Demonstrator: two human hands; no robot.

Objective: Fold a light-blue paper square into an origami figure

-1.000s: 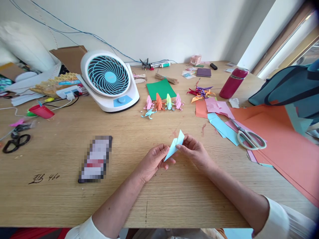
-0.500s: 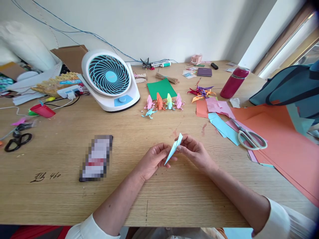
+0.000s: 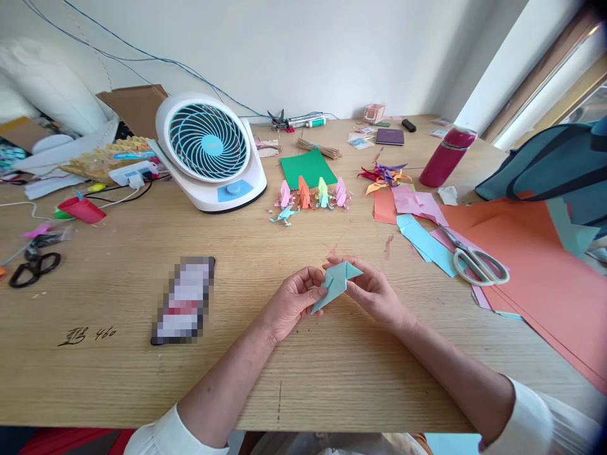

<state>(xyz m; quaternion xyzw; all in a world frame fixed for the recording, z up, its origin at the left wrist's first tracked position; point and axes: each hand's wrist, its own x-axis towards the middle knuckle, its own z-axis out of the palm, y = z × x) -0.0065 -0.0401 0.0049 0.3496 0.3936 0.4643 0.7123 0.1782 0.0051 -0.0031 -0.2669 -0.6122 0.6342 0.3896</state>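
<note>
A folded piece of light blue paper is held just above the table between my two hands. My left hand pinches its left side, thumb on top and fingers beneath. On the other side, my right hand grips the paper near its right part, with the thumb at its lower edge and fingers behind. Beyond the hands stand several small folded paper figures: two pink, an orange one and a light green one. A light blue folded figure lies in front of them.
A white fan stands back left. Green paper lies behind the figures. Scissors rest on coloured sheets at right, near a magenta bottle and a blue bag. Left are a blurred-out phone-like object and black-handled scissors.
The light blue paper has turned from nearly edge-on to showing a broad face, with a pointed flap now sticking out to the right. Both hands have shifted only slightly.
</note>
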